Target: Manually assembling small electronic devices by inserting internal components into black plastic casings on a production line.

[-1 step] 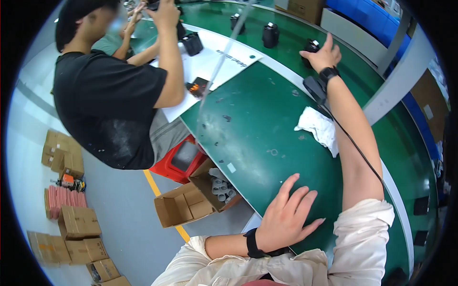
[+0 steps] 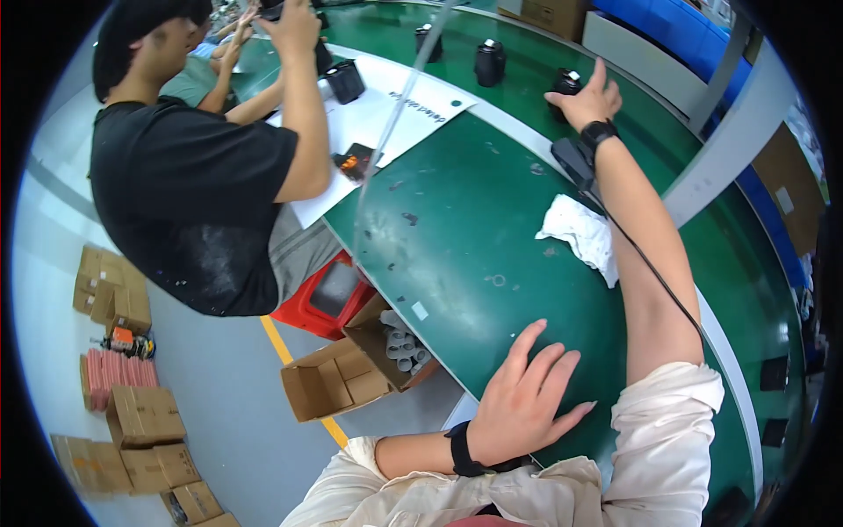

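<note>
My left hand (image 2: 520, 408) hovers over or rests on the near part of the green bench (image 2: 474, 263), fingers spread with nothing in them; whether it touches the surface I cannot tell. My right arm stretches far forward to the green conveyor strip. There my right hand (image 2: 587, 104) is open, thumb and fingers apart around a small black device (image 2: 567, 83) with a pale top; contact is unclear. Two similar black devices stand farther left on the strip, one upright (image 2: 490, 63) and another (image 2: 428, 44). A crumpled white cloth (image 2: 580, 235) lies beside my right forearm.
A black box-shaped thing (image 2: 573, 162) with a cable sits by my right wrist. At left a co-worker in black (image 2: 193, 176) raises both hands near a white sheet (image 2: 395, 110). Open cartons (image 2: 334, 382) and a red stool (image 2: 320, 299) stand beside the bench. A pale post (image 2: 724, 158) rises at right.
The whole view has shifted slightly, so things sit a little farther left. Both of my hands keep nearly the same pose.
</note>
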Demonstrator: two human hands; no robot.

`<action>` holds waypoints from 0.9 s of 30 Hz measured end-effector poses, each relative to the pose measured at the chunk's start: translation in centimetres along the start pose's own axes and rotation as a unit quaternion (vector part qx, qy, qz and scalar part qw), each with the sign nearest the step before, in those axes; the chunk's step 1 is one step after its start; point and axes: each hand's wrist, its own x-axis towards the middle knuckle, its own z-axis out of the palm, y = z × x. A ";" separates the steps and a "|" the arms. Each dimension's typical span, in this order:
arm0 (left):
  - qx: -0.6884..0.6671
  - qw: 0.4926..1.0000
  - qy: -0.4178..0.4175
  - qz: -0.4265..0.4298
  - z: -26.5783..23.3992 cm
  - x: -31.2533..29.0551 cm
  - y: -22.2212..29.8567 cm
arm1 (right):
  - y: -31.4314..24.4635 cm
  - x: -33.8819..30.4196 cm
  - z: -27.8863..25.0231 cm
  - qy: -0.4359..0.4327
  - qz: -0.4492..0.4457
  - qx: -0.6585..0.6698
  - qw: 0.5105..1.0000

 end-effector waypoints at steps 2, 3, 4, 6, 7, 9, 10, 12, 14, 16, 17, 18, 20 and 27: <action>0.007 1.000 0.006 -0.006 0.0 0.3 -0.2 | -1.2 0.1 1.5 -0.016 0.028 0.012 0.999; -0.007 1.000 0.005 0.000 0.1 0.3 -0.1 | -0.8 0.2 1.3 -0.016 0.027 0.012 0.999; -0.020 1.000 0.006 0.005 0.1 0.2 0.0 | 0.2 0.3 0.8 -0.012 0.032 0.006 0.999; -0.016 1.000 0.016 0.000 0.1 0.1 0.1 | 1.1 0.7 0.7 -0.014 0.036 0.008 0.999; -0.026 1.000 0.015 0.004 0.3 0.1 0.1 | 1.8 1.2 0.7 -0.015 0.032 0.010 0.999; -0.043 0.999 0.010 0.011 0.4 0.0 0.1 | 3.0 1.7 1.4 -0.009 -0.009 0.050 0.999; -0.041 0.999 0.013 0.008 0.3 -0.1 0.1 | 2.6 1.4 1.5 -0.008 -0.029 0.070 0.997; -0.039 0.999 0.016 0.004 0.2 -0.2 0.1 | 2.1 1.2 1.5 -0.043 -0.005 0.086 0.995; -0.038 0.999 0.018 0.002 0.2 -0.3 0.1 | 1.9 1.2 1.2 -0.105 0.047 0.110 0.987; -0.036 0.999 0.008 -0.001 0.1 -0.3 0.1 | 2.3 1.3 1.2 -0.098 0.045 0.100 0.989; -0.035 0.999 0.002 -0.002 0.0 -0.3 0.1 | 2.5 1.4 1.3 -0.090 0.043 0.092 0.991; -0.036 0.999 0.003 0.000 0.0 -0.3 0.1 | 2.6 1.4 1.2 -0.082 0.042 0.083 0.992; -0.032 0.999 0.012 0.001 0.2 -0.4 0.1 | 2.7 1.2 1.0 -0.080 0.046 0.080 0.993; -0.014 0.999 0.049 0.002 0.9 -0.6 -0.1 | 1.7 -0.9 -1.4 -0.085 0.076 0.071 0.991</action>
